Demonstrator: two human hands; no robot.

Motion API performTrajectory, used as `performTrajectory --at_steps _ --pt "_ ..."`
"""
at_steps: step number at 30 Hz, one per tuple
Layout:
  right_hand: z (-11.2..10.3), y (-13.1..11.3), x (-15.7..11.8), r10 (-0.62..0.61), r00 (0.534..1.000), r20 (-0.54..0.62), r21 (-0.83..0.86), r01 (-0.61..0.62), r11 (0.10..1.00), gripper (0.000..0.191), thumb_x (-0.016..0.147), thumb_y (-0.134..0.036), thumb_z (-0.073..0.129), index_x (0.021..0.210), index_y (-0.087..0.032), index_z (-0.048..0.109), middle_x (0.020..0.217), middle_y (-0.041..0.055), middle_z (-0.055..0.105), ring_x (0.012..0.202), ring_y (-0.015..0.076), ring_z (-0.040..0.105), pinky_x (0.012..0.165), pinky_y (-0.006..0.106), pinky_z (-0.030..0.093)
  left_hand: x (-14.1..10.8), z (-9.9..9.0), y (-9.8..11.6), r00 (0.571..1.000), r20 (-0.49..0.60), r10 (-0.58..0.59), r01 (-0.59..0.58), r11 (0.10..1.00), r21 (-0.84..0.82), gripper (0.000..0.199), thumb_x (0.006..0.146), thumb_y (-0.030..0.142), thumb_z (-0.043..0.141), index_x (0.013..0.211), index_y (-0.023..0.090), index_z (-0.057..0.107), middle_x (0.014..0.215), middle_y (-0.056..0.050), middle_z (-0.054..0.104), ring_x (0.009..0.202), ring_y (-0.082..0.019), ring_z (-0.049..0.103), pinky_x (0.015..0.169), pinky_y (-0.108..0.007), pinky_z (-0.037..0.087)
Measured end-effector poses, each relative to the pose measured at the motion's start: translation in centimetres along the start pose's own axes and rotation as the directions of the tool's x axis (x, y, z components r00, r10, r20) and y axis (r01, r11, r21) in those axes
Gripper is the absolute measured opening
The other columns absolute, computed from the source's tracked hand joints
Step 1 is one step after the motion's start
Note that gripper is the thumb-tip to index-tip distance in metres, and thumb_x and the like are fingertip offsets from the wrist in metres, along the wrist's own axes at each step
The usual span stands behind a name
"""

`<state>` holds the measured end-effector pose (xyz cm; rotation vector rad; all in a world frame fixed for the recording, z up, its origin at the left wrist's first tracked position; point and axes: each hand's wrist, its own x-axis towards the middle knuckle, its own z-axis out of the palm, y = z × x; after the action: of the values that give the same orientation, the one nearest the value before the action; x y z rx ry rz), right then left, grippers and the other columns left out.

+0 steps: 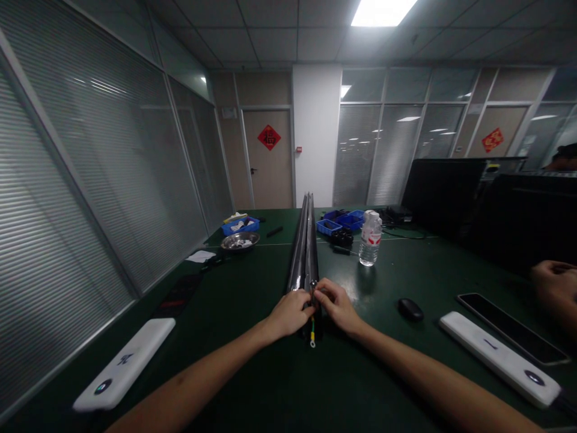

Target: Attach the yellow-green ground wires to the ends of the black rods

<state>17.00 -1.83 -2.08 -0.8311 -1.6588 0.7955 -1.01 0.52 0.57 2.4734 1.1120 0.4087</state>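
A pair of long, dark, shiny bars (299,258) lies lengthwise on the green table, with the near end between my hands. My left hand (288,313) rests over this end, its fingers closed beside a short green-and-yellow wire (312,325). The wire hangs toward me and ends in a metal ring terminal (312,344). From the right, my right hand (337,305) meets it, thumb and fingertips pinched together at the bar end. A small shiny piece shows at those fingertips, too small to name. My fingers hide what lies between them.
A water bottle (369,240), blue trays (329,227) and a screwdriver (341,249) stand or lie right of the bars. To the left are a metal bowl (240,234) and a white device (126,364). A mouse (410,309), phone (511,328) and another person's hand (556,291) are at right.
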Motion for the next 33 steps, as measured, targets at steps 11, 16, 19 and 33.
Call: performTrajectory --at_steps 11,16,19,33 --pt "-0.5 0.0 1.1 -0.011 0.997 0.08 0.103 0.003 0.995 0.033 0.092 -0.048 0.06 0.081 -0.018 0.069 0.084 0.0019 0.053 0.064 0.0123 0.051 0.054 0.024 0.04 -0.3 0.2 0.2 0.999 -0.044 -0.024 0.026 0.999 0.046 0.019 0.093 0.032 0.052 0.099 0.02 0.066 0.1 -0.006 0.068 0.092 -0.021 0.065 0.08 -0.029 0.047" --pt "-0.3 0.6 0.9 0.085 0.99 0.109 0.196 -0.105 0.975 0.034 0.09 -0.05 0.063 0.083 -0.018 0.068 0.078 -0.001 0.05 0.052 0.0082 0.042 0.045 0.022 0.032 -0.3 0.1 0.2 1.0 -0.027 -0.016 0.017 0.999 0.042 0.021 0.093 0.034 0.052 0.101 0.02 0.067 0.106 -0.006 0.068 0.096 -0.022 0.064 0.084 -0.03 0.047" --pt "0.0 0.7 0.7 0.056 0.998 0.042 0.143 -0.061 0.988 0.029 0.09 -0.046 0.065 0.084 -0.018 0.067 0.08 0.0002 0.054 0.063 0.0117 0.05 0.054 0.024 0.039 -0.2 0.0 0.2 1.0 -0.003 0.013 -0.013 1.0 0.02 0.021 0.094 0.031 0.051 0.1 0.021 0.069 0.11 -0.005 0.068 0.1 -0.021 0.064 0.089 -0.03 0.046" --pt "0.5 0.0 0.5 -0.062 0.997 -0.037 -0.094 0.059 0.994 0.023 0.095 -0.035 0.057 0.081 -0.018 0.063 0.082 0.0017 0.058 0.074 0.0156 0.056 0.065 0.026 0.043 -0.3 0.0 0.4 0.999 -0.027 -0.026 0.027 0.999 0.019 0.019 0.089 0.026 0.053 0.094 0.018 0.069 0.105 -0.007 0.069 0.091 -0.02 0.066 0.08 -0.027 0.049"
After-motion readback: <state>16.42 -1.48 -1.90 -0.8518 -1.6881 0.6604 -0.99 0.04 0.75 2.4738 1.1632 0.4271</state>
